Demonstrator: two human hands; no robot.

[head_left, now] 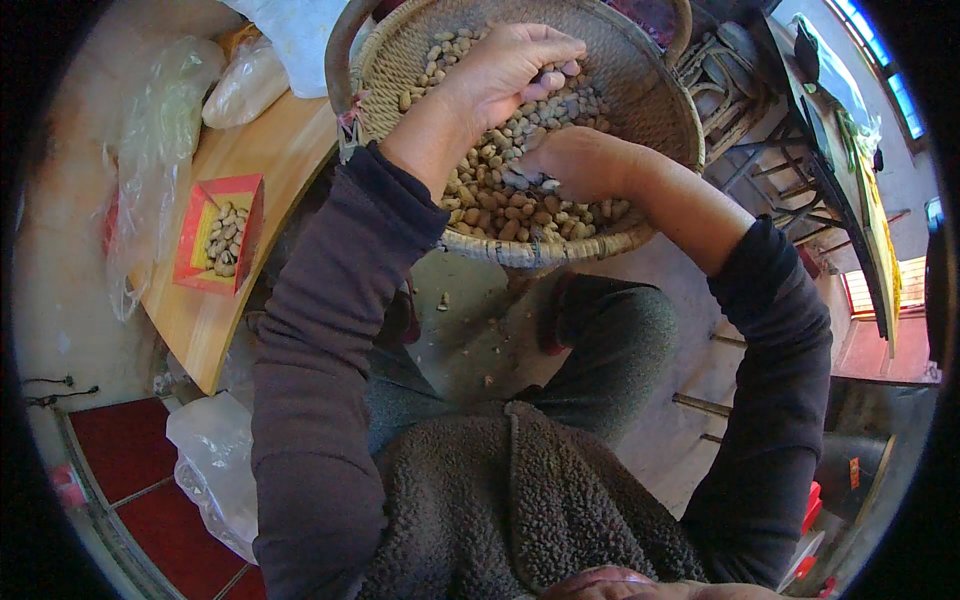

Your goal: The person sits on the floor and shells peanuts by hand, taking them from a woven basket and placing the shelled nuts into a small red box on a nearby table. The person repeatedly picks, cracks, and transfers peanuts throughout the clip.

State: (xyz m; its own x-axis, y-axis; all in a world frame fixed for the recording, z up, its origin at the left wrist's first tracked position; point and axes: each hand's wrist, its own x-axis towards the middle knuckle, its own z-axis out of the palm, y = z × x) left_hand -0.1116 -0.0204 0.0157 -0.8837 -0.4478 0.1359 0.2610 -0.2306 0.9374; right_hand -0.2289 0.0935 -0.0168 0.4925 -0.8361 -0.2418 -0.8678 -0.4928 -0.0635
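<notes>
Before me is a round woven basket (637, 82) with bent handles, holding a heap of unshelled peanuts (517, 217). My left hand (517, 71) hovers over the heap's far side, its fingers curled inward. Something brownish shows in the gap between thumb and fingers, but whether it is held is unclear. Closer to the near rim, my right hand (589, 161) reaches down into the peanuts. Its fingertips are partly hidden, so its grasp cannot be made out. Greyish pieces lie among the peanuts beside both hands.
At left, a wooden board (292, 142) carries a red paper box (255, 217) of peanuts and a filled plastic bag (247, 82). Another clear bag (214, 442) lies below. Crumbs dot the floor (465, 322) between my legs. A table (840, 150) stands at right.
</notes>
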